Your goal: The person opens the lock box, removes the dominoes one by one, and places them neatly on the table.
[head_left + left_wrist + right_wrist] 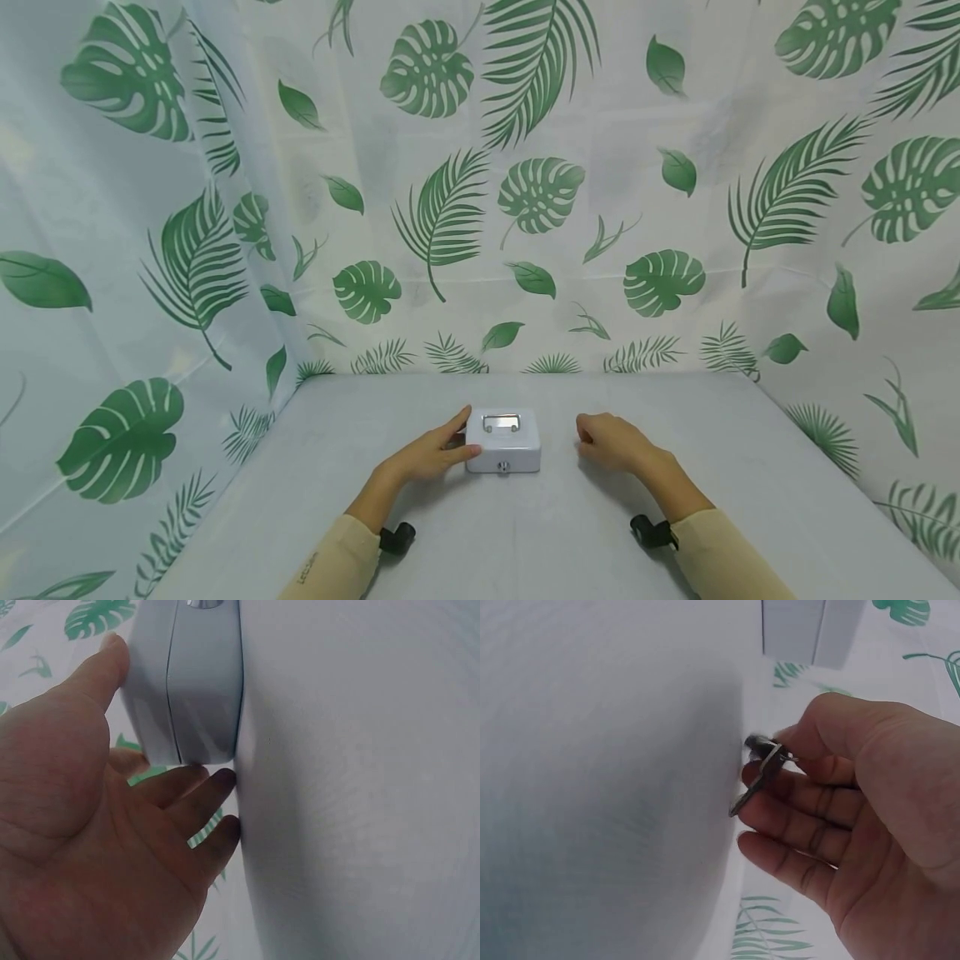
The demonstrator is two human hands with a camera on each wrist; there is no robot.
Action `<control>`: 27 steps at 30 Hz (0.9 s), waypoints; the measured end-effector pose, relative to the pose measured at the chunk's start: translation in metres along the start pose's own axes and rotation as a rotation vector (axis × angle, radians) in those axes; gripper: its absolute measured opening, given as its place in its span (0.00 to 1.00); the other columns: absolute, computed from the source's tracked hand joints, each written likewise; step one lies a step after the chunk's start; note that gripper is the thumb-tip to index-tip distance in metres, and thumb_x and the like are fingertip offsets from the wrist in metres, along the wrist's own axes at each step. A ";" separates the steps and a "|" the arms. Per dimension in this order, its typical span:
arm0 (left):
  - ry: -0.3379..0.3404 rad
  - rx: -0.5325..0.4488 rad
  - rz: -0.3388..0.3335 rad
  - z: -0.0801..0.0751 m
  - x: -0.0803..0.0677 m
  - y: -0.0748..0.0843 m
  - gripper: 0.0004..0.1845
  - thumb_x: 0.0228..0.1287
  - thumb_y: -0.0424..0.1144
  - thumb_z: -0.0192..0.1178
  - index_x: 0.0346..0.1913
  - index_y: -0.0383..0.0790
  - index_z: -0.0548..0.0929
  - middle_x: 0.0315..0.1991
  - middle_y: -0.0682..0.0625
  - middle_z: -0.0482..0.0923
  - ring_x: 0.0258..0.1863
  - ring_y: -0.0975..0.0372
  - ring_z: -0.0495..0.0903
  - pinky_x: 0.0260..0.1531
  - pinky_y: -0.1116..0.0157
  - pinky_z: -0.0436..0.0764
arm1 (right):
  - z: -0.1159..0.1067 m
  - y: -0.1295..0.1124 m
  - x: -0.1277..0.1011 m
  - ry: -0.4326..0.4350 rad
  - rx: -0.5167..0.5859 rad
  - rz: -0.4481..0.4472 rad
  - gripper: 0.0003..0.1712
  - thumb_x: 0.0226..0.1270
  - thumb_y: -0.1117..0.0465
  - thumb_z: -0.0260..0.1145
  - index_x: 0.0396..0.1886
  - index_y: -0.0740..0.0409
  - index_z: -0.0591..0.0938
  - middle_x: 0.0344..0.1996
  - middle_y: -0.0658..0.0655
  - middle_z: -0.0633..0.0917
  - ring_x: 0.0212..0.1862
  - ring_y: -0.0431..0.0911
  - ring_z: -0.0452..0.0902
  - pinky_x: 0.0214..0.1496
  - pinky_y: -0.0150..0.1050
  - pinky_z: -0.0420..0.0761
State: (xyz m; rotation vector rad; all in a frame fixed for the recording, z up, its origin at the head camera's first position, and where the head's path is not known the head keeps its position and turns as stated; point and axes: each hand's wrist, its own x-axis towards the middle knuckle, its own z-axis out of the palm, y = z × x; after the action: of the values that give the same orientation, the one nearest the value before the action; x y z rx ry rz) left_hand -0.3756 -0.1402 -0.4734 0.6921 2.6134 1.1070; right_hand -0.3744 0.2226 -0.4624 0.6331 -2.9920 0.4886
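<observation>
A small white cash box (491,443) sits on the table with its lid down, a silver handle (501,422) lying on top and a round lock (503,467) at the front. At its left side my left hand (431,454) touches it, the thumb at the front corner and the index finger towards the back. The left wrist view shows the other fingers spread loosely beside the box. To the right of the box, my right hand (615,442) pinches small metal keys (761,776) between thumb and fingers, low over the table; the head view hides them.
The white-covered table (517,542) stretches around the box on all sides. Behind it and to both sides hang white curtains (585,317) printed with green leaves. A black wrist camera (397,539) is strapped at each sleeve cuff.
</observation>
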 end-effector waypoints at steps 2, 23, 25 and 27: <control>0.000 0.001 -0.001 0.000 0.000 0.000 0.49 0.73 0.67 0.56 0.86 0.50 0.47 0.80 0.43 0.64 0.79 0.49 0.65 0.77 0.40 0.61 | -0.001 -0.001 0.000 0.011 -0.001 0.000 0.12 0.67 0.64 0.69 0.28 0.49 0.74 0.21 0.46 0.75 0.25 0.41 0.69 0.28 0.38 0.68; -0.005 0.019 0.011 0.000 0.001 -0.003 0.50 0.73 0.68 0.55 0.86 0.51 0.46 0.81 0.44 0.62 0.80 0.49 0.63 0.78 0.43 0.60 | -0.002 -0.004 -0.001 0.054 0.031 -0.052 0.09 0.58 0.73 0.74 0.38 0.60 0.90 0.34 0.53 0.90 0.34 0.41 0.79 0.39 0.42 0.82; -0.005 0.020 0.012 0.000 0.001 -0.003 0.50 0.73 0.68 0.55 0.86 0.51 0.46 0.81 0.44 0.62 0.80 0.49 0.63 0.78 0.43 0.60 | -0.002 -0.003 0.000 0.058 0.036 -0.061 0.08 0.58 0.72 0.75 0.37 0.60 0.90 0.33 0.52 0.90 0.33 0.40 0.78 0.39 0.41 0.82; -0.004 0.020 0.013 0.001 0.001 -0.003 0.49 0.73 0.68 0.55 0.86 0.52 0.46 0.81 0.44 0.62 0.80 0.49 0.63 0.78 0.43 0.60 | -0.002 -0.002 0.000 0.063 0.043 -0.071 0.07 0.57 0.71 0.77 0.36 0.59 0.91 0.32 0.51 0.90 0.33 0.39 0.79 0.38 0.40 0.83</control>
State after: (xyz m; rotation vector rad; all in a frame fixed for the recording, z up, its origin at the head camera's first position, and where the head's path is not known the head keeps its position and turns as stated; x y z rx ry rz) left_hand -0.3768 -0.1411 -0.4758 0.7153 2.6244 1.0829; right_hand -0.3735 0.2216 -0.4597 0.7110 -2.8956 0.5583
